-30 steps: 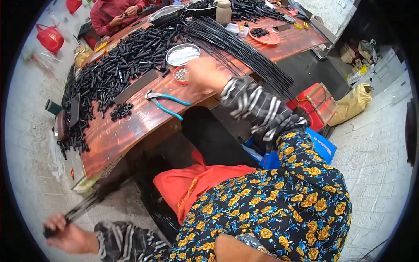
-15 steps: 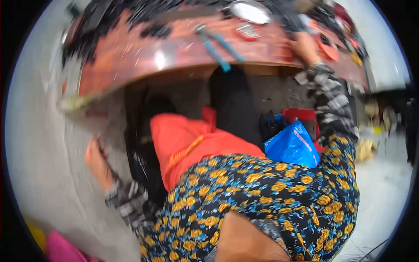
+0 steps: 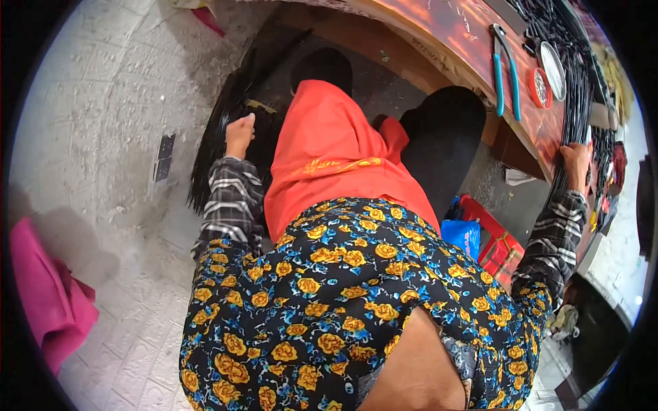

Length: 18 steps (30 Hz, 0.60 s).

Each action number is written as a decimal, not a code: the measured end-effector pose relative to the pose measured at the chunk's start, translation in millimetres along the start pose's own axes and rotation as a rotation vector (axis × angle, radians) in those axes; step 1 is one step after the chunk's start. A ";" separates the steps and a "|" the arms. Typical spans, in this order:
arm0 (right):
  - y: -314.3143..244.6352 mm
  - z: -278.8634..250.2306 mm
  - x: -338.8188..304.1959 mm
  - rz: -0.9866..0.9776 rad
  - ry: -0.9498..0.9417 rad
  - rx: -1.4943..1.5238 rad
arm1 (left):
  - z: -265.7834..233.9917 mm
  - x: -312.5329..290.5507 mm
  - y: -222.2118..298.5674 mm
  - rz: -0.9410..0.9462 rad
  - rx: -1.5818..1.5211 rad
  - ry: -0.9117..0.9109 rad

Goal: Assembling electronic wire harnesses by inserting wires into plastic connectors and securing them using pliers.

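My left hand point(image 3: 240, 135) is down beside my leg, closed, next to a heap of long thin black strips point(image 3: 229, 116) lying low by my feet. Whatever its fingers may hold is hidden. At the right, my right hand point(image 3: 576, 163) is closed around a bundle of thin black strips point(image 3: 577, 113) on the reddish table point(image 3: 473, 34). Some strand ends show below that hand. Pliers with blue handles point(image 3: 507, 75), an orange-red round dish of small pale pieces point(image 3: 540, 88) and a shiny oval metal dish point(image 3: 552, 70) lie left of the bundle.
A red cloth point(image 3: 329, 137) covers my lap. Under the table's near right side are a blue plastic bag point(image 3: 462, 236) and a red plastic stool or crate point(image 3: 497, 243). Pink fabric point(image 3: 51, 294) lies at the far left, and a dark flat piece point(image 3: 163, 157) is on the floor.
My view has swung left, so the table now sits at the upper right. The left hand went from open over the floor to closed by the black strips; the right now grips the tabletop bundle.
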State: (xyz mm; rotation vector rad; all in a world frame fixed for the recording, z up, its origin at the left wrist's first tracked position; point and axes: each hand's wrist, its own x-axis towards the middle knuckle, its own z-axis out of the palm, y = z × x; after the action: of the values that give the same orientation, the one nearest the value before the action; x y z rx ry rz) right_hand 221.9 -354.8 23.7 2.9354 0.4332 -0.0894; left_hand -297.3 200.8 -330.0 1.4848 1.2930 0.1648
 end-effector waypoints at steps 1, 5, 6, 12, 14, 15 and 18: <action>34.7 12.0 13.4 0.082 0.028 0.044 | 14.9 9.8 -16.2 0.160 0.214 0.149; 33.3 11.7 31.2 0.173 -0.115 0.132 | 18.2 6.7 -46.9 0.006 0.371 0.378; 44.0 14.3 34.7 0.168 -0.114 0.118 | 22.4 4.0 -49.7 -0.004 0.362 0.374; 35.6 17.7 42.9 0.213 0.072 -0.267 | 12.9 -19.8 -170.0 0.215 0.656 0.223; 31.3 22.3 43.5 0.232 0.021 -0.279 | 22.8 -58.7 -194.2 0.407 1.119 0.006; 18.6 22.6 40.3 0.228 -0.005 -0.322 | 31.0 -81.0 -202.8 0.398 1.140 -0.038; 102.2 44.3 73.2 0.064 -0.084 -0.550 | 52.6 -114.2 -248.9 0.535 0.779 -0.106</action>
State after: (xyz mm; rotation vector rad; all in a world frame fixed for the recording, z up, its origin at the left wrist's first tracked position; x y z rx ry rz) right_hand 320.2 -438.5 -9.5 2.3919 0.2920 -0.0712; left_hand -457.5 30.9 -482.3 2.4557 0.8707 -0.0903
